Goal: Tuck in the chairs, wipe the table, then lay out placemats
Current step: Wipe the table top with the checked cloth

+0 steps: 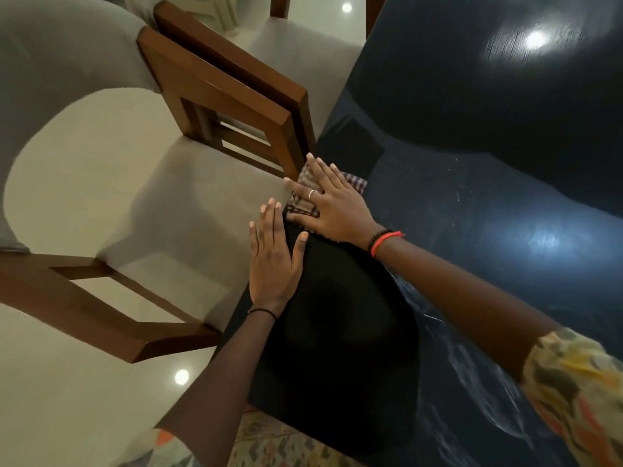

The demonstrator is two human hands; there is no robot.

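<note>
Both hands lie flat on the dark table (472, 197): right hand (332, 207) presses a checked cloth (303, 200), left hand (273, 261) beside it. Wiping underway; no placemats visible.

Quick count: two wooden chairs with grey cushions, a near one (101, 298) and a second one (229, 92) just past it, plus what might be a third seat up top, can't really tell. One dark glossy table (488, 129). One checked cloth (305, 200). Two hands, left hand (273, 261) and right hand (333, 210). One ring (312, 194), one black bead bracelet (377, 238) beside one red thread (387, 240), and one thin black band (263, 311) on the left wrist.
</note>
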